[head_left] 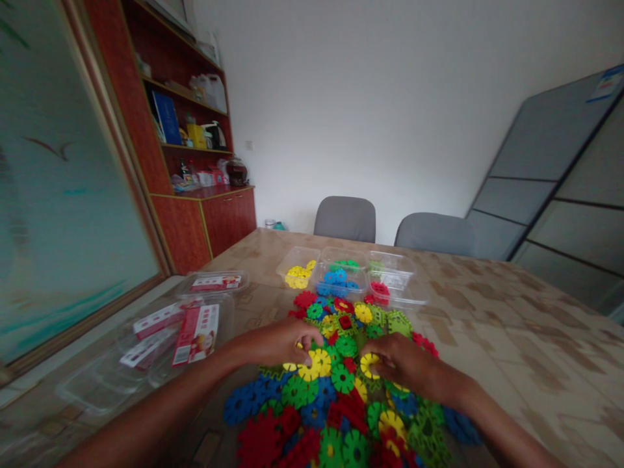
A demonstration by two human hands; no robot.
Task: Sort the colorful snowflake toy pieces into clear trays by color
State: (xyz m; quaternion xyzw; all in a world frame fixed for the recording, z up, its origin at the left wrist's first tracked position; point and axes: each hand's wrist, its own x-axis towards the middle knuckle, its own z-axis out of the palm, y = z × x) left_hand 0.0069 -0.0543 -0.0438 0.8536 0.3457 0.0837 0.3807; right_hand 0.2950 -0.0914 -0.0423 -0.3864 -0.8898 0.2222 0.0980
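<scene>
Multicol. disc pile [343, 377] on table [487, 312], near side of clear tubs [295, 256].
L hand [291, 342] half-curled at yellow discs [320, 363], hold unclear; R hand [402, 364] nearly closed, pinching 1 yellow disc [368, 366].

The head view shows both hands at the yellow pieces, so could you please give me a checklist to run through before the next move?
1. Right hand has a yellow piece at its fingers: ok.
2. Left hand has a firm grip on the yellow pieces at its fingertips: cannot tell, blurred.
3. Pile is all one colour: not ok; red, green, blue and yellow are mixed.
4. Leftmost tub shows only yellow pieces inside: ok.
5. Labelled lids lie apart from the tubs: ok, on the table's left side.
</scene>
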